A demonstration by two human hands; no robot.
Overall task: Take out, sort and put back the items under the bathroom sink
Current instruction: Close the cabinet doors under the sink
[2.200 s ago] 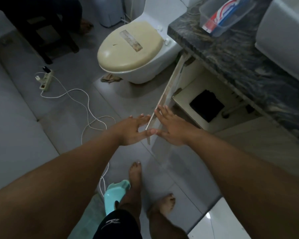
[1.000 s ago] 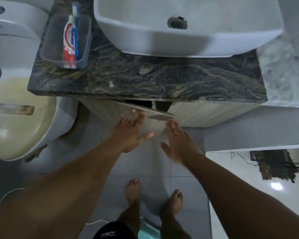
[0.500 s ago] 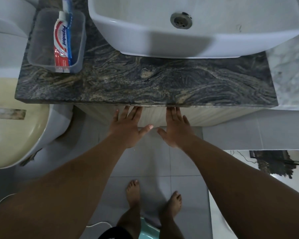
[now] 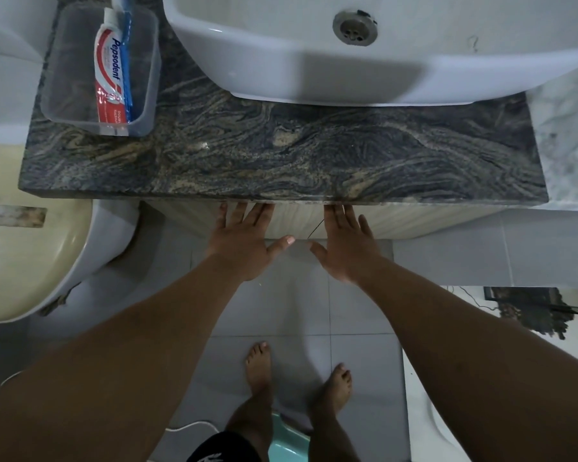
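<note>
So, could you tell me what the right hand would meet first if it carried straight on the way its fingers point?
The right hand already lies flat on the cabinet door; its fingertips reach the underside of the countertop, which likely stops them first.

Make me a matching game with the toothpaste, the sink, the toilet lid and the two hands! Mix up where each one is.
Things:
1. toothpaste
2. sink
3. toilet lid
4. left hand and right hand

Places:
A. flat against the cabinet doors
B. far left, beside the cabinet
C. inside the clear tub
D. on the dark stone counter

Pairs: 1-C, 2-D, 3-B, 4-A
</note>
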